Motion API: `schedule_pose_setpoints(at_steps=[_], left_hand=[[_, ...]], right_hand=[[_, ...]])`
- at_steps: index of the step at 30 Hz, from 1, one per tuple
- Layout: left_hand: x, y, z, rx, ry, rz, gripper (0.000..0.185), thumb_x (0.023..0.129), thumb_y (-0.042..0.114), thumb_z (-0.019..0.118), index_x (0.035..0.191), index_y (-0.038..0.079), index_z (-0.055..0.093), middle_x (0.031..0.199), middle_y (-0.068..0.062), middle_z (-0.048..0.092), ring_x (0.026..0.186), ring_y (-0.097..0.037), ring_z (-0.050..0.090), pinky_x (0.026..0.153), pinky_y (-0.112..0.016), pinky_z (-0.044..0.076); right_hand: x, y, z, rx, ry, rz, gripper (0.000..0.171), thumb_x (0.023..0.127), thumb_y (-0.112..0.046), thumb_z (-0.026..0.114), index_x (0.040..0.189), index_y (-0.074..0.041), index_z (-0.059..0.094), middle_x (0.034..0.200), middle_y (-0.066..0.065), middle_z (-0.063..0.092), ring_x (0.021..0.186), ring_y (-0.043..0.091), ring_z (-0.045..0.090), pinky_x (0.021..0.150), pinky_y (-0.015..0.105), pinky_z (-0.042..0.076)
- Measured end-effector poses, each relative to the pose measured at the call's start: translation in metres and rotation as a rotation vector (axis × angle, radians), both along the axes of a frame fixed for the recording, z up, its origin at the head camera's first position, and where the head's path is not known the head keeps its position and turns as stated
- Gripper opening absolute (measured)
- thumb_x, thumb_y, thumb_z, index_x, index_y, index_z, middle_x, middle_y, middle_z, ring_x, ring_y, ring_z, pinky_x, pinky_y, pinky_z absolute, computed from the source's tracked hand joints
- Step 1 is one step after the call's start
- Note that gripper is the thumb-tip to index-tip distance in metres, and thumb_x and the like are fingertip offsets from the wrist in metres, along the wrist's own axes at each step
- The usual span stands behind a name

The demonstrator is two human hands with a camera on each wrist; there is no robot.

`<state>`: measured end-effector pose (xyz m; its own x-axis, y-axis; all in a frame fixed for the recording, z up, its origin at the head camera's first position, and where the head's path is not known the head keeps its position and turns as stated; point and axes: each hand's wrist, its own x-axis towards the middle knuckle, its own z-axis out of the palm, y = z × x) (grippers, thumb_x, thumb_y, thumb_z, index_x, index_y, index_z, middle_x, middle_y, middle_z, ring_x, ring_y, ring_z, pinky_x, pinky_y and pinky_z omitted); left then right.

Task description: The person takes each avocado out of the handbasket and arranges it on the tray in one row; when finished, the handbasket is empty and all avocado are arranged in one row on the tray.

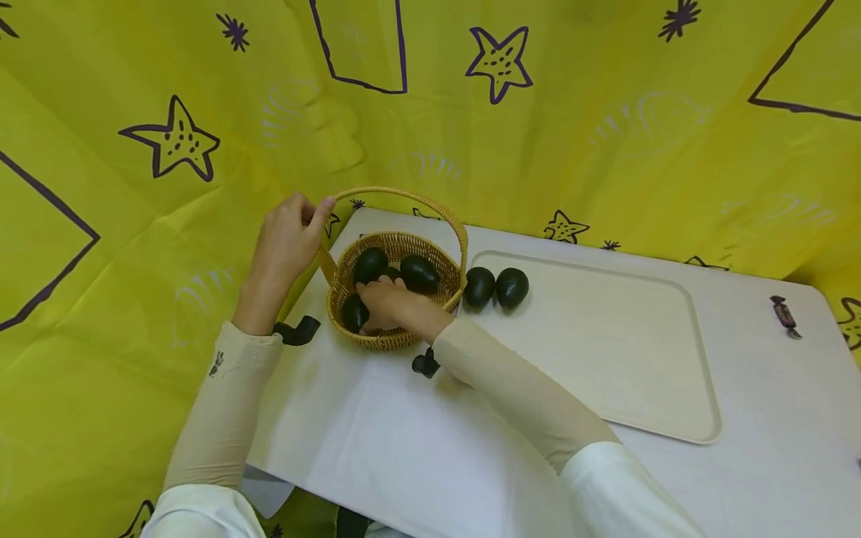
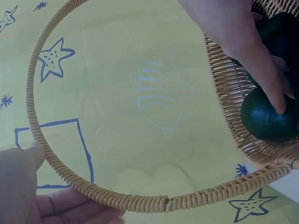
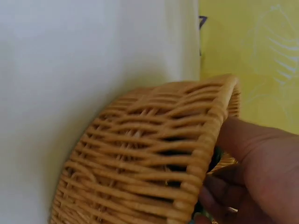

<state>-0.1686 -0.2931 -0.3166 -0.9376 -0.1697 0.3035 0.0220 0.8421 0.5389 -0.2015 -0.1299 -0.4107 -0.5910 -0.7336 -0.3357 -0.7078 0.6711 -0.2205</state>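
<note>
Your left hand (image 1: 285, 235), raised at the basket's 10 o'clock, has its grip closed round the arched handle (image 2: 140, 204), thumb on one side and fingers on the other. Your right hand (image 1: 393, 305) enters from 4 o'clock, its back upward and its fingers angled down among the fruit; 1 digit touches an avocado in the left wrist view, but whether this grip pinches it cannot be told.

The wicker basket (image 1: 380, 342) stands on the counter (image 1: 403, 448). Within it show 4 fruits: the 11 o'clock avocado (image 1: 370, 264), the 2 o'clock avocado (image 1: 420, 273), the 8 o'clock avocado (image 1: 353, 312) and, near 12 o'clock, a partly hidden avocado (image 1: 392, 273). At the basket's 3 o'clock, the tray (image 1: 619, 351) bears 2 more, the nearer avocado (image 1: 480, 287) and the farther avocado (image 1: 512, 288), side by side at its 10 o'clock end.
</note>
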Motion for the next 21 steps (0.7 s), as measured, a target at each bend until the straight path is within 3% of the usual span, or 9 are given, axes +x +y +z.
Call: schedule_pose_setpoints(at_steps=[6, 21], left_hand=[[-0.0008, 0.0018, 0.0006, 0.004, 0.004, -0.004, 0.067, 0.110, 0.061, 0.042, 0.108, -0.003, 0.061, 0.103, -0.022, 0.064, 0.092, -0.039, 0.060, 0.084, -0.053, 0.049], [-0.0007, 0.0000, -0.0009, 0.001, 0.014, -0.006, 0.067, 0.109, 0.062, 0.043, 0.106, -0.003, 0.061, 0.104, -0.023, 0.065, 0.095, -0.041, 0.062, 0.086, -0.055, 0.051]], right_hand=[[0.0006, -0.0013, 0.0008, -0.019, -0.029, -0.006, 0.084, 0.098, -0.040, 0.079, 0.165, -0.012, 0.038, 0.167, 0.006, 0.045, 0.149, 0.028, 0.043, 0.119, 0.047, 0.038], [0.0030, -0.0056, 0.0024, -0.045, -0.102, -0.043, 0.081, 0.099, -0.030, 0.078, 0.165, -0.008, 0.037, 0.166, 0.011, 0.046, 0.154, 0.032, 0.042, 0.126, 0.045, 0.037]])
